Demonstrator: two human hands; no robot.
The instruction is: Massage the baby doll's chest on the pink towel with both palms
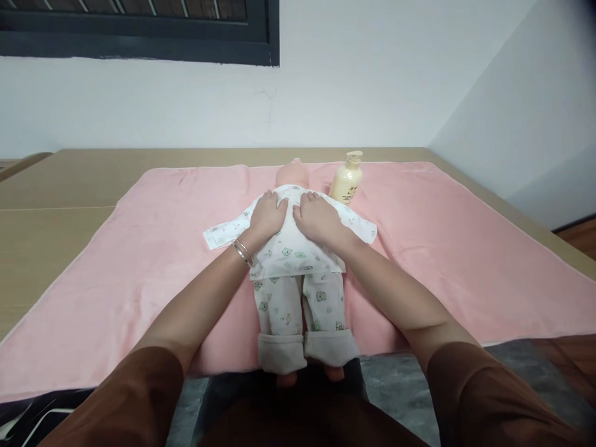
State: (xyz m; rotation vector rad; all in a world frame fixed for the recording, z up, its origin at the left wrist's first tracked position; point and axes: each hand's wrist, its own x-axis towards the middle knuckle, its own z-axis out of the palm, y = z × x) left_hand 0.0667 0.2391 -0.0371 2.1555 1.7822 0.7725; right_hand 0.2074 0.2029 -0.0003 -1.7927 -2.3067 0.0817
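Left hand (269, 215) and right hand (319, 217) open, flat on doll (294, 251) upper torso, flanking its long axis, equally near; head toward pink blanket's (428, 248) far edge, feet at near edge.

Two bare hands show, one left hand (269, 216) and one right hand (319, 217). There is one doll (288, 264), with two white sleeves (223, 234), two trouser legs (279, 310), two rolled cuffs (282, 352) and two feet (287, 379). There are also two brown sleeves (130, 385), one pump bottle (346, 183), one pink blanket (162, 248), one table (88, 180) and one window frame (139, 46).
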